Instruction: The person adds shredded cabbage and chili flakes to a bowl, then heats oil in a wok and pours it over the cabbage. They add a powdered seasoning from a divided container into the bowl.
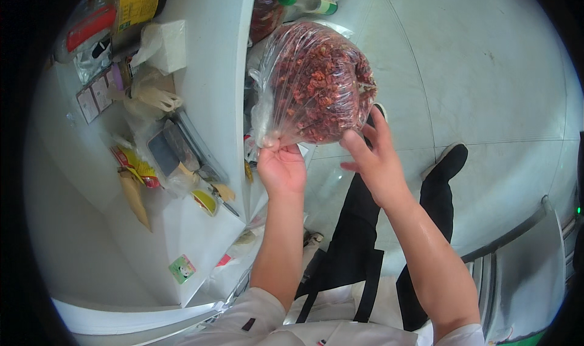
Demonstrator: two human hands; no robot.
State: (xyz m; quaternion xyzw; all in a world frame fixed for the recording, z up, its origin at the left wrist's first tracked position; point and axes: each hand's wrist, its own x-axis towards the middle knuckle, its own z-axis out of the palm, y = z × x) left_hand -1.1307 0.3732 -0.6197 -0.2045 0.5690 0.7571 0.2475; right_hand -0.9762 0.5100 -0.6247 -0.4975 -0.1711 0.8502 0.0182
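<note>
A large clear plastic bag (319, 83) full of dark red, dried-looking pieces hangs in front of me, tilted on its side. My left hand (283, 165) grips the gathered plastic at its lower left corner, palm up. At the bag's lower right, my right hand (376, 163) has its fingers spread, the fingertips at or very near the plastic; whether they touch cannot be told. The far side of the bag is hidden.
Left, a white counter (205, 86) carries a tissue pack (171, 47), a red-lidded container (91, 28), plastic bags and trays. A green-capped bottle (315, 3) lies behind the bag, on a lower shelf. Tiled floor (492, 86) and a metal appliance (524, 273) are at right.
</note>
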